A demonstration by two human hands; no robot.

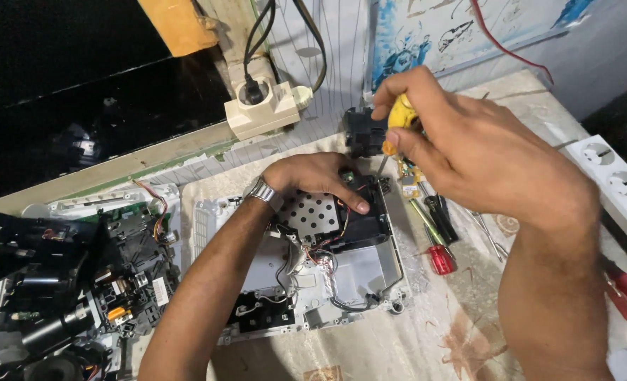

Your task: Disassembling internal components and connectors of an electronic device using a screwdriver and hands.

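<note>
An opened white electronic device (370, 282) lies on the table, showing a perforated metal plate (312, 214), wires and black parts. My left hand (320, 180), with a metal wristwatch, rests flat on the device's far end, fingers pressing near a black part. My right hand (461, 137) grips a yellow-handled screwdriver (400, 116) upright, its shaft pointing down to the device's far right corner.
A taken-apart black assembly (67, 282) with wires sits at the left. Red-handled and black-handled screwdrivers (437, 240) lie right of the device. A white power strip (613, 183) runs along the right edge. A wall socket (260, 106) with a plug stands behind.
</note>
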